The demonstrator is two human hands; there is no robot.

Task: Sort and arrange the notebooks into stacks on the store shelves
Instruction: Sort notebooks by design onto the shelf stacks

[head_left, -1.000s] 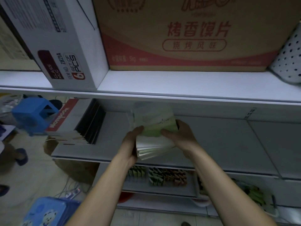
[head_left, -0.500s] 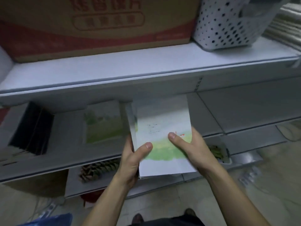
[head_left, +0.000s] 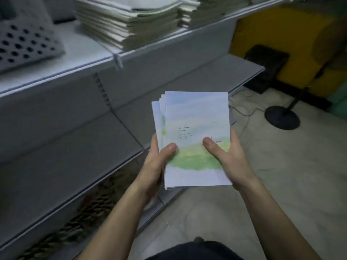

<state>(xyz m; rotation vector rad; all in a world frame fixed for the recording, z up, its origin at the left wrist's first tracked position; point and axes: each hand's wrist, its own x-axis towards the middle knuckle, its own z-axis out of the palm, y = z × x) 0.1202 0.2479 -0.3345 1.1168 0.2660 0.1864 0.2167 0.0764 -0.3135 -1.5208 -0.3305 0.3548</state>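
I hold a small stack of notebooks [head_left: 197, 128] with pale blue and green painted covers in front of the shelves, above the floor. My left hand [head_left: 156, 164] grips the stack's lower left edge, thumb on the top cover. My right hand [head_left: 228, 158] grips the lower right edge, thumb on the cover too. On the upper shelf [head_left: 84, 53] lie tall stacks of notebooks [head_left: 127, 21], with a further stack [head_left: 210, 10] to their right. The middle shelf [head_left: 169, 87] behind my hands is bare.
A white perforated basket [head_left: 24, 40] stands on the upper shelf at left. Packed goods [head_left: 80, 218] fill the bottom shelf. On the floor at right stand a black round base with a pole [head_left: 281, 117], cables, a dark crate [head_left: 266, 66] and a yellow wall [head_left: 300, 34].
I have turned right along the shelves and pulled the notebook stack back from the middle shelf. The cardboard boxes left the view; the stacked notebooks on the upper shelf came in.
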